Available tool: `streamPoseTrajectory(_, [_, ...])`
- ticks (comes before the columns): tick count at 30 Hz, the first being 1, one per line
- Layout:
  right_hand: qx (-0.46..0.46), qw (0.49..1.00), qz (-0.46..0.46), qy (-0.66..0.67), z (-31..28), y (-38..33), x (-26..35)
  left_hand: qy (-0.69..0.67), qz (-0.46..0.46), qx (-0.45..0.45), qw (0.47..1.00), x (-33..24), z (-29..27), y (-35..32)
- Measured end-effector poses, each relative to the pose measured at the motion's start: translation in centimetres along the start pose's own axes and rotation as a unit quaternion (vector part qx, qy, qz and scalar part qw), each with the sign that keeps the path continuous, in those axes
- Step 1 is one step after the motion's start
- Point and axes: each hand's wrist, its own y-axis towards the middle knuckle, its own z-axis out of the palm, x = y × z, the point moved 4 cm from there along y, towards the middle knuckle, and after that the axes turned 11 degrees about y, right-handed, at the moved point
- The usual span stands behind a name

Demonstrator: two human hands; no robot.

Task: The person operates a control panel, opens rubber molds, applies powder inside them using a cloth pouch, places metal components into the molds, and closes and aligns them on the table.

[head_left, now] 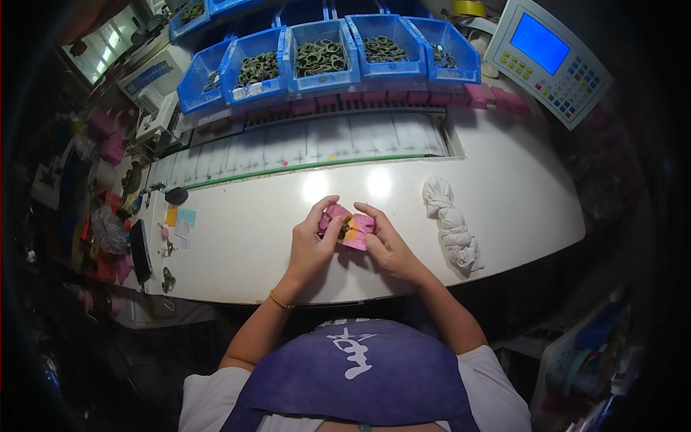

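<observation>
Over the white worktop (252, 252), a small pink rubber mould (355, 243) with a yellow-orange middle is held between my two hands. My left hand (314, 239) grips its left side, thumb pressed on the front near a small dark greenish piece (344, 229). What that piece is, I cannot make out. My right hand (391, 250) holds the mould's right side, with fingertips at its upper and lower right edge. The fingers hide part of both ends. A twisted white cloth (453, 227) lies on the worktop to the right of my right hand.
Blue bins (322, 79) of dark ring-shaped pieces stand at the back. Before them runs a lit white panel (302, 147) with a green front edge. A keypad unit with a blue screen (540, 43) is at the far right. A black phone-like slab (140, 250) stands left.
</observation>
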Motion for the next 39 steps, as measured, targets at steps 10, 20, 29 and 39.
streamPoseTrajectory(10, [-0.085,0.977,0.003,-0.198,-1.4,-2.3,1.9,-0.069,-0.081,0.025,0.994,0.8,-0.2,-0.5])
streamPoseTrajectory(20, [-0.126,0.956,-0.035,-0.261,0.6,-2.7,3.3,0.138,0.095,0.04,0.985,-2.7,2.1,-0.7])
streamPoseTrajectory(29, [-0.173,0.923,-0.145,-0.311,-0.3,-3.1,2.0,0.124,0.092,0.001,0.988,-2.9,3.1,-0.7])
streamPoseTrajectory(39, [-0.326,0.901,-0.281,-0.059,-1.8,-3.0,3.6,0.301,0.242,-0.078,0.919,-4.4,2.7,-0.4])
